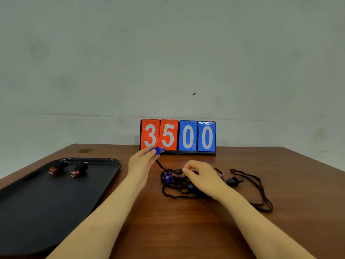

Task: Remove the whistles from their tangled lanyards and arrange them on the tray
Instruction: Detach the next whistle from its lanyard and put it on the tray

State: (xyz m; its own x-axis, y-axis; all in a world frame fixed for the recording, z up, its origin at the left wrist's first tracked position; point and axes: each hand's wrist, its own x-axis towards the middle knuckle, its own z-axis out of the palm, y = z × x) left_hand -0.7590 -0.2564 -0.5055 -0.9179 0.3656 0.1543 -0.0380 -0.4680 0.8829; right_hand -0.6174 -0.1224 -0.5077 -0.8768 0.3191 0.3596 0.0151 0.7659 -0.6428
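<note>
My left hand point(141, 163) pinches a blue whistle point(158, 150) and holds it above the table, with a black cord trailing down from it to the tangle. My right hand point(199, 176) rests on the heap of tangled black lanyards point(179, 189) and pinches a cord near its fingertips. A second blue whistle point(167, 177) lies in the heap on its left side. To the right, a black whistle point(234, 181) lies on its own looped lanyard point(261, 193). On the black tray point(46, 202) at the left lie two red and black whistles point(56, 168) point(79, 170).
A flip scoreboard point(178, 137) reading 35 and 00 stands at the back of the wooden table point(177, 230) against the wall. The tray reaches over the table's left front edge.
</note>
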